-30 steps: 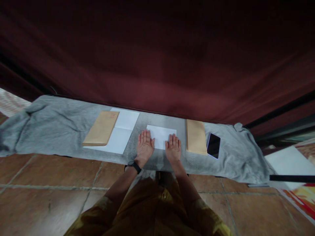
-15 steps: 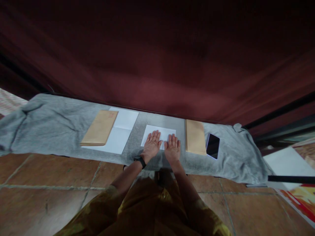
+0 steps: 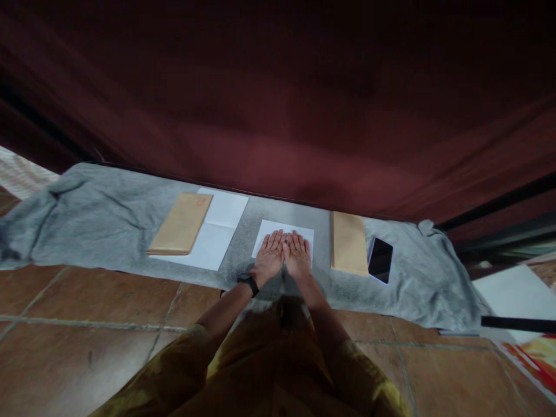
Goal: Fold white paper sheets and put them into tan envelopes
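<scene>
A white sheet of paper (image 3: 271, 227), apparently folded, lies in front of me on a grey cloth. My left hand (image 3: 270, 255) rests flat on it, fingers stretched out, with a dark watch on the wrist. Beside it my right hand (image 3: 297, 255) also lies flat on the paper, its fingers extended. The two hands touch or nearly touch at the thumbs. Their palms and forearms cover much of the sheet's near edge.
Brown envelopes (image 3: 180, 225) lie partly over creased white sheets (image 3: 219, 231) on the left. More brown envelopes (image 3: 350, 243) and a phone (image 3: 381, 260) are at right. The grey cloth (image 3: 104, 220) covers a narrow surface against a dark red backdrop (image 3: 269, 133). Tiled floor (image 3: 108, 347) lies below.
My right hand has slid left across the paper, up against my left hand. The left hand stays in about the same place. The whole view has shifted slightly.
</scene>
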Demonstrator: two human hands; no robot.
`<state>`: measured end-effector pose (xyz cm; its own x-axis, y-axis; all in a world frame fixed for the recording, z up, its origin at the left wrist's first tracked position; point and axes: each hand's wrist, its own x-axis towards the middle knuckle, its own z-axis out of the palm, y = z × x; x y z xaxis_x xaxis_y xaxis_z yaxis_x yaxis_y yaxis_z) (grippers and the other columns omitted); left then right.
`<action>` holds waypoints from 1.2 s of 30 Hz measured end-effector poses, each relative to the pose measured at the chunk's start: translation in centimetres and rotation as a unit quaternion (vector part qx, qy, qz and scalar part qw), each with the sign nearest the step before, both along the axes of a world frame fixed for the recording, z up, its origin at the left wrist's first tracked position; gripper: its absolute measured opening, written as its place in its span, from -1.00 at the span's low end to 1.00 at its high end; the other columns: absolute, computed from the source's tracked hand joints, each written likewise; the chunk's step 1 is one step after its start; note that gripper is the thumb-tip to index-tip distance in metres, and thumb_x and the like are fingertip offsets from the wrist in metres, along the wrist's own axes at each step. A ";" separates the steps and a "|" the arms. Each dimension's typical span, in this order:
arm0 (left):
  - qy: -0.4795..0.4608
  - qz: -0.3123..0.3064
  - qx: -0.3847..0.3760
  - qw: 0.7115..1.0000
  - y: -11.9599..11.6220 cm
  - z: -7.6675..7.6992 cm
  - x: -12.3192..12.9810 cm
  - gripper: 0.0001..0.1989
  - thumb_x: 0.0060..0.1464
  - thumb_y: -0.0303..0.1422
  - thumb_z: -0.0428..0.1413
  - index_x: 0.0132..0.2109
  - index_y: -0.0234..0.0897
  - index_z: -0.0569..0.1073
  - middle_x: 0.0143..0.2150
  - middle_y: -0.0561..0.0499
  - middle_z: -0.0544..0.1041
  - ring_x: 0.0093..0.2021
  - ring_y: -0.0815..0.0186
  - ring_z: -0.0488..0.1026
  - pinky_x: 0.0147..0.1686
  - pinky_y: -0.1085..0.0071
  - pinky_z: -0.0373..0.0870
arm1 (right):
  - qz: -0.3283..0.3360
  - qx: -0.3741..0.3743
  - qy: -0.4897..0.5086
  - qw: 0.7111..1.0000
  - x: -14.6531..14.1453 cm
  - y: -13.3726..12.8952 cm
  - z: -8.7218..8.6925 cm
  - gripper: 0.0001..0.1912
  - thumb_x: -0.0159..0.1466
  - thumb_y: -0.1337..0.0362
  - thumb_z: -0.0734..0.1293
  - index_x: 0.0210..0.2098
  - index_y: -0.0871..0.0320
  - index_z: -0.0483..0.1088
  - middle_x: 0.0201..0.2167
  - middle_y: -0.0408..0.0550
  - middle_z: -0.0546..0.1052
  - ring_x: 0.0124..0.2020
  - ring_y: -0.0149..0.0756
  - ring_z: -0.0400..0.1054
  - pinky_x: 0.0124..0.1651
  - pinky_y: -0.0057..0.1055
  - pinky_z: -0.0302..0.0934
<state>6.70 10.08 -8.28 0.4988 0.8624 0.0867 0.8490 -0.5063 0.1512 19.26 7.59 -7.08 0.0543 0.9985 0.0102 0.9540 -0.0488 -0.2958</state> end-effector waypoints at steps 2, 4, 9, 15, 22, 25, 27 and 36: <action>-0.004 0.000 0.002 1.000 -0.1 0.1 -0.1 -0.39 0.39 -0.37 -0.24 0.52 -0.33 0.05 0.55 -0.11 0.08 0.56 0.20 -0.11 0.51 0.07 -0.13 | -0.004 0.012 -0.009 1.000 0.3 -0.2 -0.4 -0.44 0.57 0.15 -0.03 0.47 0.17 0.12 0.53 0.03 0.06 0.53 -0.14 -0.09 0.53 -0.04 -0.29; -0.005 0.002 0.003 1.000 -0.2 0.3 -0.2 -0.39 0.40 -0.36 -0.23 0.52 -0.32 0.05 0.55 -0.11 0.07 0.56 0.18 -0.11 0.52 0.05 -0.15 | -0.013 0.027 -0.018 0.999 0.5 -0.3 -0.7 -0.44 0.57 0.15 -0.01 0.48 0.16 0.10 0.53 0.05 0.05 0.53 -0.12 -0.09 0.53 -0.03 -0.27; 0.005 0.019 0.012 1.000 -0.6 0.8 -0.1 -0.41 0.43 -0.26 -0.19 0.51 -0.33 0.10 0.56 -0.16 0.04 0.56 0.08 -0.08 0.51 -0.02 -0.20 | -0.030 0.071 -0.032 0.997 1.2 -0.7 -1.4 -0.44 0.55 0.16 0.04 0.48 0.16 0.10 0.52 0.13 0.08 0.51 -0.07 -0.02 0.50 0.00 -0.19; 0.012 0.030 0.004 0.999 -0.9 1.2 0.1 -0.40 0.44 -0.20 -0.19 0.51 -0.34 0.10 0.56 -0.16 0.01 0.56 0.08 -0.08 0.51 0.00 -0.21 | -0.037 0.119 -0.043 0.991 1.9 -1.1 -2.2 -0.43 0.55 0.16 0.06 0.47 0.24 0.12 0.48 0.25 0.16 0.46 -0.02 0.07 0.45 0.05 -0.09; 0.019 0.043 -0.013 0.999 -1.1 1.6 0.5 -0.37 0.45 -0.20 -0.21 0.50 -0.45 0.07 0.56 -0.24 -0.03 0.57 0.04 -0.15 0.52 -0.04 -0.27 | -0.038 0.136 -0.044 0.989 2.7 -1.6 -2.6 -0.41 0.56 0.15 0.06 0.47 0.34 0.09 0.45 0.34 0.20 0.44 0.02 0.10 0.41 0.11 -0.01; 0.021 0.042 -0.019 0.999 -1.1 1.7 0.5 -0.37 0.45 -0.21 -0.21 0.50 -0.46 0.07 0.55 -0.25 -0.03 0.56 0.03 -0.14 0.52 -0.03 -0.28 | -0.041 0.142 -0.043 0.988 3.0 -1.8 -2.7 -0.39 0.56 0.14 0.05 0.47 0.38 0.07 0.44 0.36 0.20 0.45 0.03 0.10 0.42 0.11 -0.01; 0.019 0.043 -0.021 0.999 -1.1 1.6 0.5 -0.37 0.44 -0.21 -0.20 0.51 -0.46 0.05 0.55 -0.25 -0.03 0.56 0.04 -0.14 0.52 -0.04 -0.30 | -0.046 0.147 -0.044 0.987 3.2 -2.0 -2.8 -0.38 0.56 0.12 0.03 0.46 0.39 0.08 0.44 0.34 0.21 0.44 0.04 0.10 0.42 0.10 -0.01; 0.017 0.043 -0.023 0.999 -1.1 1.6 0.5 -0.36 0.43 -0.22 -0.19 0.51 -0.46 0.04 0.55 -0.25 -0.04 0.57 0.04 -0.16 0.52 -0.04 -0.34 | -0.060 0.155 -0.047 0.985 3.9 -2.8 -2.8 -0.36 0.55 0.11 0.02 0.46 0.43 0.08 0.42 0.38 0.24 0.44 0.04 0.11 0.43 0.10 -0.01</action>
